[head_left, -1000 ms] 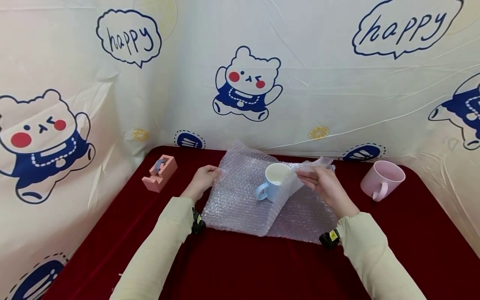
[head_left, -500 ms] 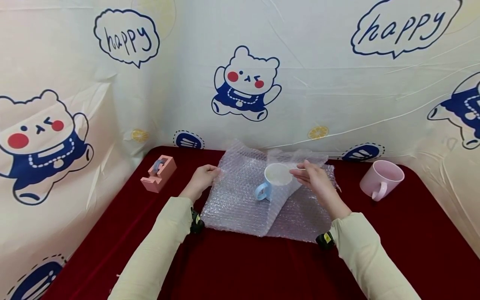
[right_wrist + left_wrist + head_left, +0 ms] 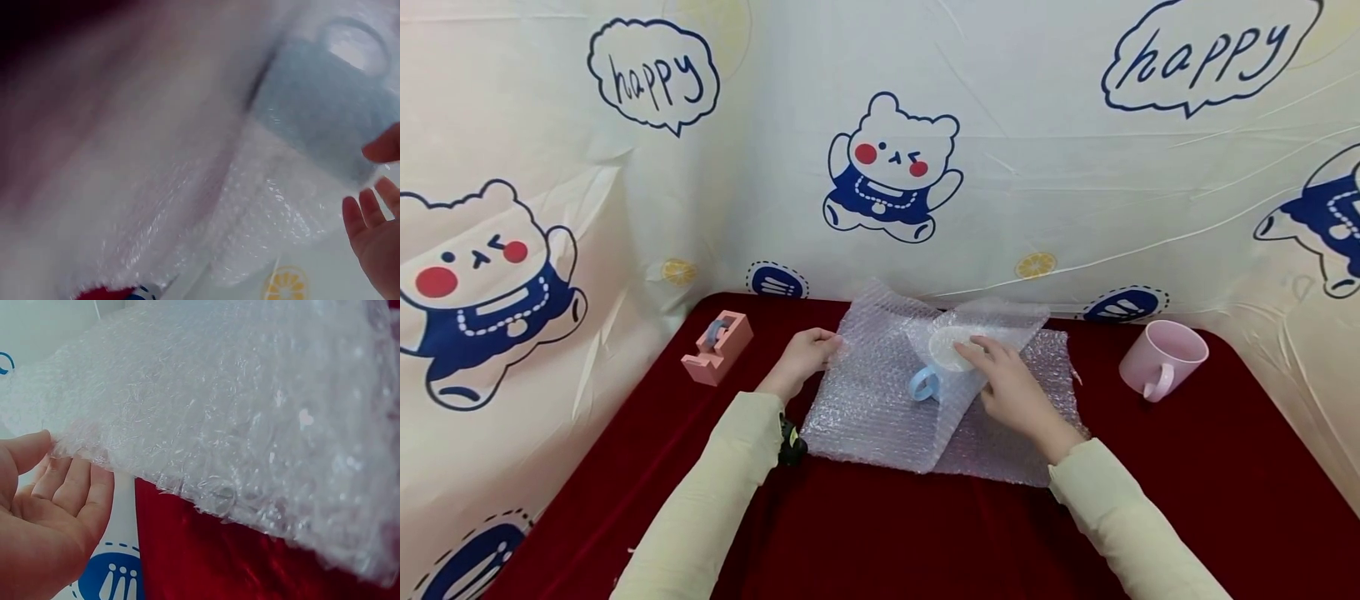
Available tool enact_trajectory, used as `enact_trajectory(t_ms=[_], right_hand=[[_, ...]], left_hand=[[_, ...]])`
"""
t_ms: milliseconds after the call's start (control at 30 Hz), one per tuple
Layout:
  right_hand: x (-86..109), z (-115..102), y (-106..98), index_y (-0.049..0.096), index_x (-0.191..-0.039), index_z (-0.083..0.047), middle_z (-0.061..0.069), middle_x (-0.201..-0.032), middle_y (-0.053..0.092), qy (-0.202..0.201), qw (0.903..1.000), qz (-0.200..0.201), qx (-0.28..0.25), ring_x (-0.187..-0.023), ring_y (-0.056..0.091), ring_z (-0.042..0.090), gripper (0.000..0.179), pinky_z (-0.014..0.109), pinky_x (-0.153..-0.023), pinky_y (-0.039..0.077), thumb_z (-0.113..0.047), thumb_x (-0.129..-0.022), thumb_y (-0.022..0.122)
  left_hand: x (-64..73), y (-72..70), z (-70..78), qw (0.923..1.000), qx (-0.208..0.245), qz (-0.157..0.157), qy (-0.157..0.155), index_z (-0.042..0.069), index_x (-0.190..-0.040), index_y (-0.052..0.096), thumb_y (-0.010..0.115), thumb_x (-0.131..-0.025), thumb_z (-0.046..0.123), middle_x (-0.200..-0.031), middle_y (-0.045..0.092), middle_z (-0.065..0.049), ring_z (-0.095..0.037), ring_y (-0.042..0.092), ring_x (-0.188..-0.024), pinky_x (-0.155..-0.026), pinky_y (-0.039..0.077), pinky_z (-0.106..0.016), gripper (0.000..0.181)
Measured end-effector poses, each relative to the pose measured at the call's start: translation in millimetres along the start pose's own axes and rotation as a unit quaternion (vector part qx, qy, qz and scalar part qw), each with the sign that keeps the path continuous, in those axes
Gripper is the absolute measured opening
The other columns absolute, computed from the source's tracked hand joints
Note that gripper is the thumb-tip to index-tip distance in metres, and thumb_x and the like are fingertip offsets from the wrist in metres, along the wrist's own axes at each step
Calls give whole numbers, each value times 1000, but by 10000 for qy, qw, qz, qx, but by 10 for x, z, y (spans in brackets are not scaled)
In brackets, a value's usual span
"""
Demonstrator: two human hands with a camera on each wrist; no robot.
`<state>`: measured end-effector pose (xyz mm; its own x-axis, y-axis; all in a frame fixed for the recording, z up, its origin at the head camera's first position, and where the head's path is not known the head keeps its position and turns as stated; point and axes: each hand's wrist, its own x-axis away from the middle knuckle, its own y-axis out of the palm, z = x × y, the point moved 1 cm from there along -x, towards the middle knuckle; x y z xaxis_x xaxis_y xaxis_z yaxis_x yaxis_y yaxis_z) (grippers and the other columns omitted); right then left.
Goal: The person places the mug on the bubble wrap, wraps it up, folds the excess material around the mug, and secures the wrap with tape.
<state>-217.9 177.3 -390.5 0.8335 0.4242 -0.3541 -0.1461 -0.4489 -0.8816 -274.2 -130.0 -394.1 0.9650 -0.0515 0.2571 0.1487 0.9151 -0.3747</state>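
Note:
A light blue mug stands on a sheet of bubble wrap, its handle bare and pointing left. A flap of the wrap lies over the mug's mouth and right side. My left hand pinches the sheet's left edge between thumb and fingers, as the left wrist view also shows. My right hand lies over the flap at the mug's rim, fingers spread and fairly straight. Through the wrap, the right wrist view shows the mug body blurred, close to the right fingertips.
A pink tape dispenser with a roll of tape stands at the left of the red-covered table. A pink mug stands at the right. Behind the table hangs a white printed cloth.
My right hand has moved left from the lifted flap's edge onto the mug's top, and the flap now covers the mug's mouth. My left hand stays at the sheet's left edge.

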Motion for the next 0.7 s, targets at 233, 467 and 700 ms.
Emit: enact_trajectory(t_ms=[233,467,700], right_hand=[[23,-8,103,49,-137,-5,19,-144,46,-828,9827,166,1650,-114,52,43,71,54,-97,44,0,-70,72],[6,25,122,41,-141,-1,18,-149,40,-766,9867,-362,1384,-137,38,38,80,55,-113,28,-8,-71,79],[-45,43,108,45,-141,-9,13,-141,51,-827,9876,-368,1286,-130,48,32,85,52,-111,33,-16,-66,85]], left_hand=[[7,-10,32,10000,-33,-77,18,-3,-131,49,45,-102,23,-131,54,-21,-32,55,-118,-103,45,-43,39],[-1,-4,59,9997,-105,-205,-11,-2,-132,48,44,-102,23,-134,53,-20,-32,55,-120,-104,45,-43,39],[-3,-7,86,9993,-112,-333,124,4,-136,44,43,-102,21,-133,54,-20,-32,58,-116,-103,45,-45,38]])
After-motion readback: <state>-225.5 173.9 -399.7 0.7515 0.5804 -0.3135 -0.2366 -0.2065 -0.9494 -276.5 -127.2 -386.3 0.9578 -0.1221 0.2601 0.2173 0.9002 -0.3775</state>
